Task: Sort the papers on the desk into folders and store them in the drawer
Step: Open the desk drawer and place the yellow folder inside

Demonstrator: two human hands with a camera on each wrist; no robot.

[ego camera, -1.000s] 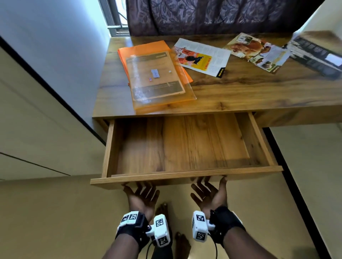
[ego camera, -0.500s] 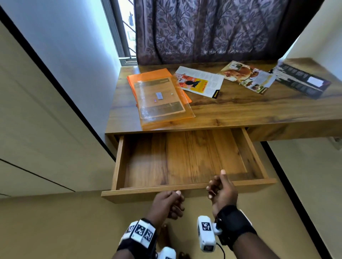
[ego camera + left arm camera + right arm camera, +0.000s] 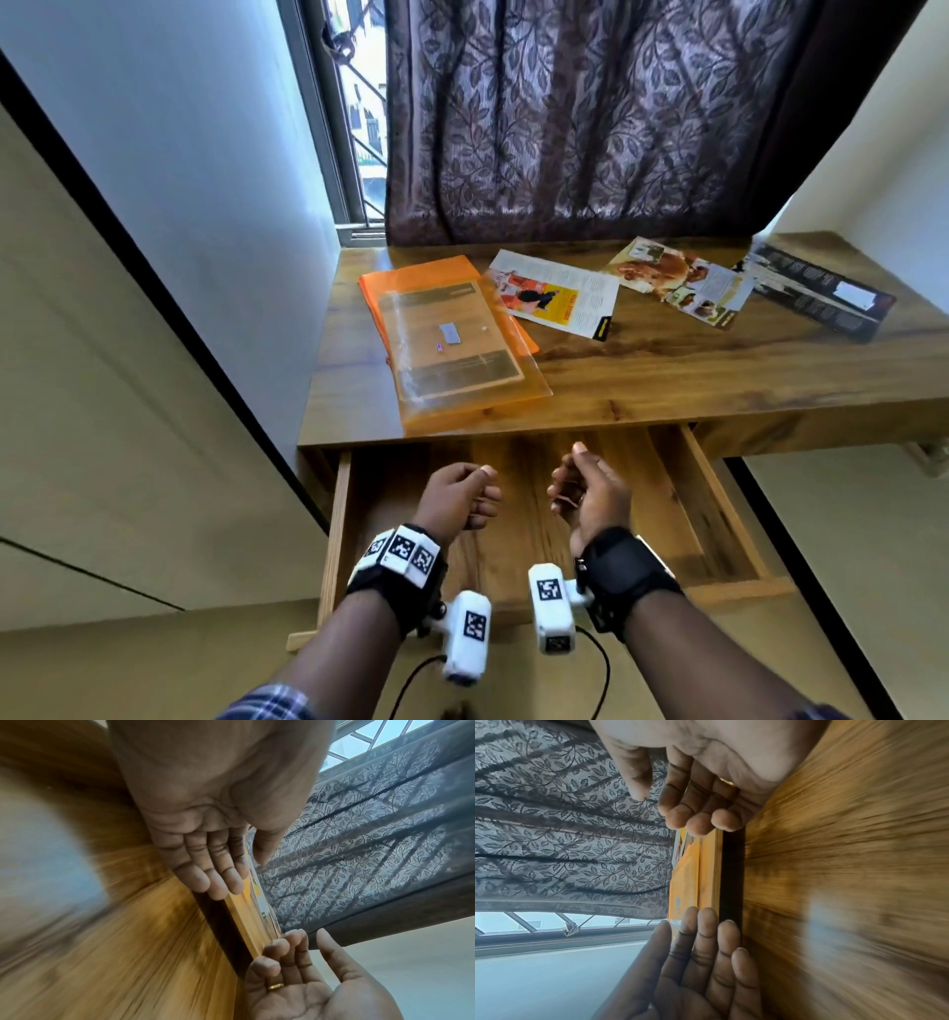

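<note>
The wooden drawer (image 3: 711, 509) under the desk (image 3: 719, 370) stands pulled out with nothing in it. Two orange folders (image 3: 452, 334) lie stacked on the desk's left, the see-through one on top. To their right lie a page with a yellow picture (image 3: 554, 293), a page with food photos (image 3: 678, 280) and a dark leaflet (image 3: 816, 298). My left hand (image 3: 464, 491) and right hand (image 3: 580, 483) hover side by side over the drawer, short of the desk edge. Both hands' fingers hang loosely curled and hold nothing, as the left hand (image 3: 213, 866) and right hand (image 3: 695, 801) show in the wrist views.
A dark leaf-patterned curtain (image 3: 590, 118) hangs behind the desk, with a window (image 3: 354, 103) at its left. A white wall (image 3: 179, 154) runs close along the desk's left side. Tan floor (image 3: 847, 565) lies right of the drawer.
Both hands have left the underside of the drawer front and risen forward over the open drawer, fingers now loosely curled. The head view has tilted up towards the curtain.
</note>
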